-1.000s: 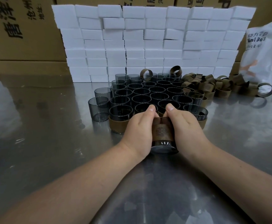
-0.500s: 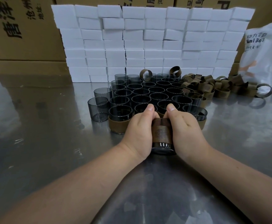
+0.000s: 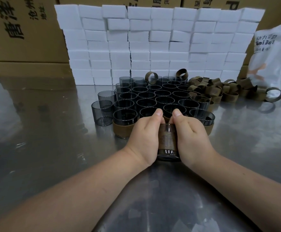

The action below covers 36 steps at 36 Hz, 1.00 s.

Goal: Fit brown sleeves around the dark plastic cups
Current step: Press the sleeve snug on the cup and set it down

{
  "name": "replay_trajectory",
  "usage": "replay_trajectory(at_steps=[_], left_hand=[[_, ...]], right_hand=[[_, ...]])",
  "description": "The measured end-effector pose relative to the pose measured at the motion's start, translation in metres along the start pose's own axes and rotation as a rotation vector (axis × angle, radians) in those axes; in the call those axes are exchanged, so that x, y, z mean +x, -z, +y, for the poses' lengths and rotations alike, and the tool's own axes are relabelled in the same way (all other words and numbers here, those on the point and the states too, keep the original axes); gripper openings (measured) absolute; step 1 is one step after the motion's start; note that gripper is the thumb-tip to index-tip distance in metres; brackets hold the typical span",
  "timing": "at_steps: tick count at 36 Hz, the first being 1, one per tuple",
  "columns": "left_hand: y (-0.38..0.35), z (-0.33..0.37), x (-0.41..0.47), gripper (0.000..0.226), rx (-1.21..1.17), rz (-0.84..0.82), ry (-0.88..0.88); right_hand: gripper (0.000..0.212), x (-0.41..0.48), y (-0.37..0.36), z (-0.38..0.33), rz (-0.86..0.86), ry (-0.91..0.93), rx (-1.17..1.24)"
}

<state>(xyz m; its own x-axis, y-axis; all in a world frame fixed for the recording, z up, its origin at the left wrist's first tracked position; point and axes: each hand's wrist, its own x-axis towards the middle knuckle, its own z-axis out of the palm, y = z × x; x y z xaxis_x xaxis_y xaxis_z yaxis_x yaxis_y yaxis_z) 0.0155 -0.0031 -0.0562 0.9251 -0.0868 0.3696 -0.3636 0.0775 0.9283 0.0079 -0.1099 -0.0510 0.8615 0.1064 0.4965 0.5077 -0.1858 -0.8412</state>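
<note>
A dark plastic cup stands on the metal table between my hands, with a brown sleeve around its middle. My left hand grips its left side and my right hand its right side, both thumbs up at the cup's far edge. Behind them stand several dark cups in rows; the front-left one wears a brown sleeve. A heap of loose brown sleeves lies at the back right.
A wall of white foam blocks stands behind the cups, with cardboard boxes behind and to the left. A white plastic bag leans at the right. Two bare cups stand apart on the left of the metal table.
The sleeve sits a little higher on the held cup than a second ago, showing more dark base. Both hands stay clasped around the cup in the same place.
</note>
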Motion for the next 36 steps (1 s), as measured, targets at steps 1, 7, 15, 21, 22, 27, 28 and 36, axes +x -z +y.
replay_trajectory(at_steps=[1, 7, 15, 21, 22, 27, 28, 36], left_hand=[[0.000, 0.000, 0.000, 0.044, -0.002, 0.002, 0.003], [-0.002, 0.000, -0.002, 0.046, -0.013, 0.004, 0.011], [-0.002, 0.001, -0.003, 0.054, -0.036, -0.024, 0.023], [-0.002, -0.001, -0.003, 0.056, -0.001, 0.017, 0.008], [-0.002, -0.002, -0.003, 0.051, 0.008, 0.027, 0.001], [0.001, -0.004, 0.003, 0.066, 0.080, 0.033, -0.040], [0.002, -0.005, 0.003, 0.067, 0.130, 0.033, -0.073], [0.009, -0.006, 0.005, 0.068, 0.472, 0.085, -0.298]], right_hand=[[0.049, 0.000, 0.000, 0.000, -0.003, 0.000, 0.001], [0.048, -0.001, 0.000, 0.000, -0.018, -0.001, -0.005], [0.049, -0.002, 0.000, 0.001, -0.029, 0.004, 0.018], [0.047, -0.001, -0.001, 0.006, -0.016, 0.033, 0.013], [0.047, 0.000, -0.001, 0.007, -0.016, 0.046, 0.007], [0.045, 0.004, -0.002, 0.011, 0.001, 0.090, -0.086], [0.043, 0.005, -0.002, 0.011, 0.007, 0.092, -0.116], [0.046, 0.009, 0.004, 0.014, 0.065, 0.129, -0.313]])
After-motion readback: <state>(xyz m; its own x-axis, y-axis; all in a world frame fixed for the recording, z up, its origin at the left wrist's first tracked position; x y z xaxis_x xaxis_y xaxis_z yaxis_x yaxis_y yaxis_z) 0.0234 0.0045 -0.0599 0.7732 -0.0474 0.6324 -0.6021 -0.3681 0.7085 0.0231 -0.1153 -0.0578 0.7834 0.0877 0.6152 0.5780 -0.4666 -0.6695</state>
